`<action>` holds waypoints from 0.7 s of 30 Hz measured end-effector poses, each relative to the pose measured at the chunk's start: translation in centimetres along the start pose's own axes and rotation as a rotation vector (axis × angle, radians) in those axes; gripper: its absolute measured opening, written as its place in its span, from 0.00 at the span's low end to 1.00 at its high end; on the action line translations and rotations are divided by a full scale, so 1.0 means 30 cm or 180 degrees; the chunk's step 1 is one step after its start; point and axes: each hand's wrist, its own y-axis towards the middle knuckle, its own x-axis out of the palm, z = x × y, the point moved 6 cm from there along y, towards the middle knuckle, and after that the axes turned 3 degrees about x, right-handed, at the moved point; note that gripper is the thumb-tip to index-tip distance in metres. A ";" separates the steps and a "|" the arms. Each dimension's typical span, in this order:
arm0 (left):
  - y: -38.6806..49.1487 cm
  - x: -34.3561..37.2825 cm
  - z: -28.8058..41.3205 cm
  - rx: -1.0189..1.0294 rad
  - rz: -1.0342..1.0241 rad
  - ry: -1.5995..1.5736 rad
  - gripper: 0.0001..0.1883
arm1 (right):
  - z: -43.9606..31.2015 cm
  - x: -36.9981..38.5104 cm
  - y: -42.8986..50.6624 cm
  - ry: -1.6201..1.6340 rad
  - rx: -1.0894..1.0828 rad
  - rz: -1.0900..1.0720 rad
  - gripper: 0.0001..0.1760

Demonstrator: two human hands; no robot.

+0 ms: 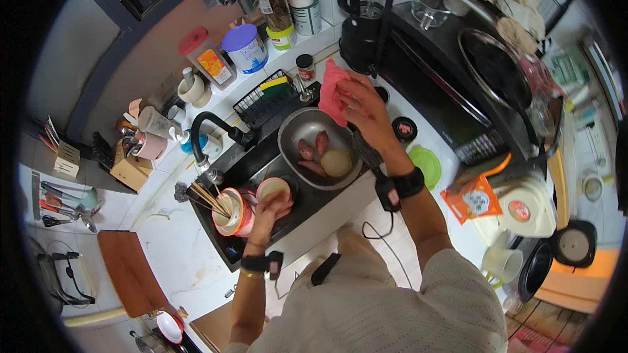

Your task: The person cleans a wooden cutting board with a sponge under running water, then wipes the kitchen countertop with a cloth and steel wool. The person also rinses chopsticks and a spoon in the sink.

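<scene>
In my right hand (363,108) is a crumpled pink cloth (333,93), raised over the far right rim of a grey metal pan (306,179). The pan stands across the right part of a black sink (235,255). Inside it lie several reddish root vegetables (321,143) and one pale, round, flat piece (336,163). My left hand (274,206) grips the near rim of a small pink-edged bowl (272,187) in the sink. Beside that bowl are stacked bowls (238,228) with wooden chopsticks (208,196) sticking out.
A black faucet (201,127) arches over the sink's left part. Behind the sink are a wire caddy (250,103) with a sponge (274,84) and a small jar (305,67). A microwave oven (436,93), a green lid (425,165) and an orange packet (473,198) are on the right.
</scene>
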 end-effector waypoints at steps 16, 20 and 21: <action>-0.660 0.815 -0.067 -0.2683 -0.3597 -0.2420 0.39 | -0.694 0.202 -1.435 -0.0375 0.1190 0.2049 0.15; -0.899 1.046 -0.150 -0.2892 -0.4174 -0.1843 0.38 | -0.858 0.308 -1.672 -0.2249 0.0860 0.2276 0.16; -0.971 1.110 -0.174 -0.2762 -0.4431 -0.1629 0.38 | -0.886 0.336 -1.727 -0.2806 0.0859 0.2396 0.16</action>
